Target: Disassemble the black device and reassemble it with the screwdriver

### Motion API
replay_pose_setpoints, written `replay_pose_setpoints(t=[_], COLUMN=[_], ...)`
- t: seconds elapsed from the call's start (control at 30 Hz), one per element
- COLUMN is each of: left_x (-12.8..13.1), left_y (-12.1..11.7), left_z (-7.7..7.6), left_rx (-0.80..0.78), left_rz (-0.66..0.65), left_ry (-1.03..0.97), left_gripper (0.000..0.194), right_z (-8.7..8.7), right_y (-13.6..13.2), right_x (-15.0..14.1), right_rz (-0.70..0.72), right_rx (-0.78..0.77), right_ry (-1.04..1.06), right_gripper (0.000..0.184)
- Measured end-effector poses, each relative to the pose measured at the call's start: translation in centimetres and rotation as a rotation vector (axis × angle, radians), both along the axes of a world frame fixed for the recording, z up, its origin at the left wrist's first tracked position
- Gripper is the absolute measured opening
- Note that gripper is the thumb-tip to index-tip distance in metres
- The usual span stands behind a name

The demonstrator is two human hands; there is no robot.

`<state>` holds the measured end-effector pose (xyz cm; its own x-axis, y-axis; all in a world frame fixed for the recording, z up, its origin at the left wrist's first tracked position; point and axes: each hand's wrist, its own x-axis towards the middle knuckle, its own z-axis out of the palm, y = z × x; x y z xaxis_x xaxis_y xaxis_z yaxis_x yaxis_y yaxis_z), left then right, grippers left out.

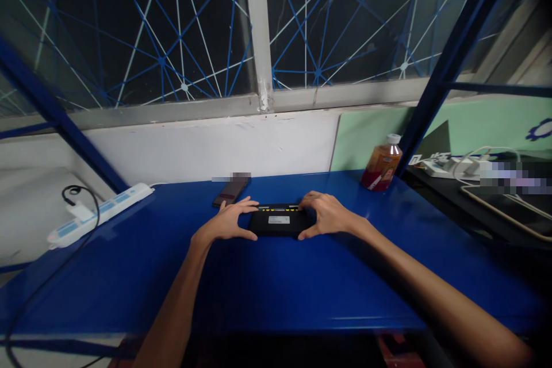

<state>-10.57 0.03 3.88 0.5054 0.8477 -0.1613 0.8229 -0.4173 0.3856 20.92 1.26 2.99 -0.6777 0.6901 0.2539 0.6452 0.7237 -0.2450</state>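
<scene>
A flat black box (279, 221) with a white label and a row of yellow marks along its far edge lies on the blue table (276, 282). My left hand (230, 221) grips its left end, thumb at the near side and fingers over the far edge. My right hand (325, 215) clasps its right end in the same way. Both hands rest on the table top.
A dark phone (230, 191) lies just behind the box. A bottle of amber drink (382, 165) stands at the back right. A white power strip (99, 213) with a black cable lies at the left. Another power strip (448, 167) and cables sit on the neighbouring bench to the right.
</scene>
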Motion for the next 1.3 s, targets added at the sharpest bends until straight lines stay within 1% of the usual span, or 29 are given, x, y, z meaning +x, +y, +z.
replay_pose_setpoints(t=[0.2, 0.43, 0.63, 0.73, 0.9, 1.13, 1.23, 1.3], left_x=[0.1, 0.0, 0.2, 0.3, 0.3, 0.3, 0.4, 0.5], left_y=[-0.1, -0.1, -0.2, -0.3, -0.4, -0.1, -0.1, -0.2], left_z=[-0.2, -0.5, -0.4, -0.2, -0.2, -0.6, -0.5, -0.4], left_rx=[0.014, 0.006, -0.005, -0.006, 0.012, 0.055, 0.059, 0.067], left_rz=[-0.008, -0.006, 0.006, 0.01, 0.006, 0.069, 0.064, 0.056], left_ry=[0.031, 0.019, 0.028, 0.021, 0.002, -0.013, -0.019, -0.025], left_gripper=[0.089, 0.084, 0.084, 0.081, 0.072, 0.078, 0.077, 0.076], right_z=[0.4, 1.1, 1.6, 1.6, 1.4, 1.2, 1.0, 1.0], right_y=[-0.1, -0.1, -0.5, -0.8, -1.0, -1.1, -0.9, -0.8], right_x=[-0.2, -0.3, -0.6, -0.7, -0.6, -0.1, 0.0, 0.1], right_rz=[-0.009, -0.03, -0.024, -0.027, -0.007, -0.017, 0.001, 0.008], right_rx=[-0.002, -0.042, -0.027, -0.006, 0.01, 0.002, -0.041, -0.061], right_ry=[-0.03, -0.085, -0.109, -0.116, -0.071, -0.045, -0.04, -0.028], right_gripper=[0.072, 0.076, 0.076, 0.075, 0.072, 0.077, 0.075, 0.07])
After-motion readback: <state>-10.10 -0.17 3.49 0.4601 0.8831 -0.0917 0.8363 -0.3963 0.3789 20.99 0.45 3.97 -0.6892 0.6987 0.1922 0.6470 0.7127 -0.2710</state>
